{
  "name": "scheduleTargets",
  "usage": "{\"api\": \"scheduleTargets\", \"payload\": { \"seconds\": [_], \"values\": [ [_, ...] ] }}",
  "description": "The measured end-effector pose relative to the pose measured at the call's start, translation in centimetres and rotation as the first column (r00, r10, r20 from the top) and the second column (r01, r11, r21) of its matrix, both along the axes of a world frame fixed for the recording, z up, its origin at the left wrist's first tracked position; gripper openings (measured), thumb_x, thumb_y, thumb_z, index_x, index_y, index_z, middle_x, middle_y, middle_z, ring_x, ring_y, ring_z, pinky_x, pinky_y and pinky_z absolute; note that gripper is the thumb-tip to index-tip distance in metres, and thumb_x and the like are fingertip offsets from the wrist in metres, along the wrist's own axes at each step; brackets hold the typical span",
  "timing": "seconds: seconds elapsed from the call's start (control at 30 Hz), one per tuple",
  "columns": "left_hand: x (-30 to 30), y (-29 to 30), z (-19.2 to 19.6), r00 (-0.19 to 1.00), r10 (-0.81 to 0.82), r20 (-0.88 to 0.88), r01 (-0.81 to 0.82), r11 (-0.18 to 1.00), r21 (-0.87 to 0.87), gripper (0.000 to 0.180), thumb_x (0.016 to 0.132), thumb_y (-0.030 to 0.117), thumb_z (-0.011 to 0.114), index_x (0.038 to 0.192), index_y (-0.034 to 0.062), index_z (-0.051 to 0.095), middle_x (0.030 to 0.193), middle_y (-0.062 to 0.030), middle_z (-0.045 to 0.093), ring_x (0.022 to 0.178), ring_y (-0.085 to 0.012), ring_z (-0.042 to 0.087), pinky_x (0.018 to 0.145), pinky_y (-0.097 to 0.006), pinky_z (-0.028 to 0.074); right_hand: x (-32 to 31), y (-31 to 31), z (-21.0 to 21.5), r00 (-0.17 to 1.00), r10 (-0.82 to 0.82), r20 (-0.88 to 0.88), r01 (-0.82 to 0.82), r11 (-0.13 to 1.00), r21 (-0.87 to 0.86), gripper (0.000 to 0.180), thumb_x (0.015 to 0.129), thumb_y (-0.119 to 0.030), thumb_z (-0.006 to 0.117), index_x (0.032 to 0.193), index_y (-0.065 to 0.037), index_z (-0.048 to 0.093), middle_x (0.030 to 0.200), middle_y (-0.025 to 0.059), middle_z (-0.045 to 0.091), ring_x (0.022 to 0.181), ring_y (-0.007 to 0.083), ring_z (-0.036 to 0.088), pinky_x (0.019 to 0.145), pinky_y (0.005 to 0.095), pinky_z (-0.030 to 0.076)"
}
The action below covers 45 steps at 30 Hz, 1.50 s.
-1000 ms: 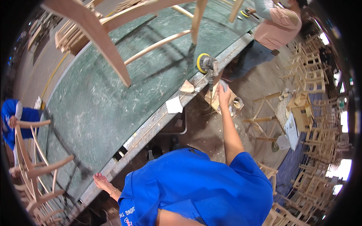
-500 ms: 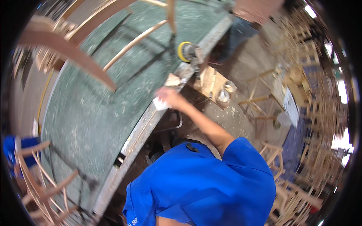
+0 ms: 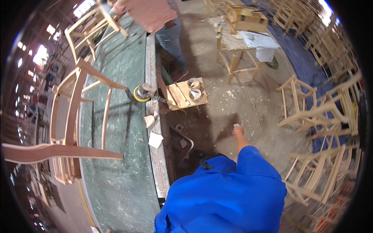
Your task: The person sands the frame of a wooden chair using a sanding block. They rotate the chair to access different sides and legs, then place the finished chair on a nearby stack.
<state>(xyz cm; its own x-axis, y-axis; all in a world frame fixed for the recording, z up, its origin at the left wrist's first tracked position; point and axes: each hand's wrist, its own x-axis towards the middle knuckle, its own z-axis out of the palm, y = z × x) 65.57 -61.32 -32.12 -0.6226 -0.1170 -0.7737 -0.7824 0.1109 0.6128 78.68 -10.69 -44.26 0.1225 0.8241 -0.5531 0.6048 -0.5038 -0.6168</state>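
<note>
My right hand (image 3: 237, 132) is held out over the concrete floor, to the right of the bench. Its fingers are closed, and a small pale bit shows at their tip, too small to name. My left hand is out of view. A white piece of paper (image 3: 155, 140) lies on the bench's metal edge. Just beyond it rests a tan folded scrap (image 3: 150, 120), perhaps sandpaper. Farther along the same edge sits a sander with a yellow pad (image 3: 142, 93).
Wooden chair frames (image 3: 74, 105) stand on the green bench top (image 3: 120, 190). A small wooden shelf (image 3: 180, 95) with tins and a brush juts from the bench. Beyond stands a co-worker in pink (image 3: 151, 15). More chairs (image 3: 318, 167) crowd the right, near a small table (image 3: 233, 42).
My right hand has left the white paper on the bench edge and swung right, over the floor. The view has turned to the right.
</note>
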Motion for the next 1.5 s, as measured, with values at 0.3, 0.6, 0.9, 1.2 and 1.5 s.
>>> {"api": "scheduleTargets", "payload": {
  "seconds": [0.3, 0.6, 0.9, 1.2, 1.5],
  "values": [
    [3.1, -0.6, 0.6, 0.977, -0.211, -0.027, 0.210, 0.977, -0.043, 0.035, 0.088, 0.031, 0.057, 0.110, 0.0043, 0.058, 0.096, -0.0081, 0.064, 0.079, -0.0166, 0.063, 0.063, -0.029, 0.048, 10.0, -12.7, 2.1, 0.757, 0.602, 0.256, -0.606, 0.792, -0.073, 0.038, 0.081, -0.031, 0.056, 0.109, -0.007, 0.065, 0.109, 0.0210, 0.064, 0.103, 0.0378, 0.060, 0.086, 0.0457, 0.048],
    [8.3, 4.8, 0.8, 0.907, -0.421, -0.003, 0.421, 0.906, -0.048, 0.034, 0.087, 0.031, 0.057, 0.109, 0.0043, 0.059, 0.093, -0.0075, 0.065, 0.077, -0.0160, 0.062, 0.061, -0.028, 0.047, 15.3, -8.1, 4.6, 0.805, 0.547, 0.230, -0.573, 0.817, 0.066, 0.036, 0.082, -0.030, 0.054, 0.113, -0.014, 0.063, 0.110, 0.0175, 0.064, 0.103, 0.0380, 0.060, 0.087, 0.0473, 0.048],
    [15.6, 15.6, 1.2, 0.884, -0.467, 0.028, 0.467, 0.879, -0.095, 0.034, 0.087, 0.031, 0.057, 0.108, 0.0044, 0.059, 0.090, -0.0070, 0.065, 0.074, -0.0153, 0.062, 0.059, -0.028, 0.047, 25.2, 0.9, 3.7, 0.880, 0.437, 0.187, -0.449, 0.893, 0.022, 0.040, 0.081, -0.030, 0.054, 0.114, -0.009, 0.062, 0.113, 0.0192, 0.062, 0.106, 0.0369, 0.058, 0.090, 0.0447, 0.047],
    [24.3, 26.8, 2.2, 0.882, -0.471, 0.032, 0.470, 0.871, -0.143, 0.034, 0.086, 0.031, 0.057, 0.106, 0.0044, 0.059, 0.087, -0.0064, 0.065, 0.071, -0.0147, 0.062, 0.057, -0.028, 0.046, 35.1, 12.8, 0.0, 0.959, 0.242, 0.145, -0.247, 0.969, 0.013, 0.040, 0.077, -0.030, 0.055, 0.099, 0.002, 0.065, 0.099, 0.0263, 0.065, 0.098, 0.0389, 0.062, 0.084, 0.0453, 0.049],
    [29.1, 30.8, 3.2, 0.911, -0.411, 0.010, 0.408, 0.901, -0.149, 0.033, 0.086, 0.031, 0.058, 0.105, 0.0045, 0.060, 0.083, -0.0058, 0.065, 0.068, -0.0140, 0.061, 0.055, -0.028, 0.045, 34.2, 20.2, -4.2, 0.913, 0.389, 0.126, -0.391, 0.920, -0.007, 0.030, 0.079, -0.026, 0.057, 0.083, 0.002, 0.066, 0.068, 0.0143, 0.067, 0.057, 0.0253, 0.066, 0.054, 0.0378, 0.052]
  ]
}}
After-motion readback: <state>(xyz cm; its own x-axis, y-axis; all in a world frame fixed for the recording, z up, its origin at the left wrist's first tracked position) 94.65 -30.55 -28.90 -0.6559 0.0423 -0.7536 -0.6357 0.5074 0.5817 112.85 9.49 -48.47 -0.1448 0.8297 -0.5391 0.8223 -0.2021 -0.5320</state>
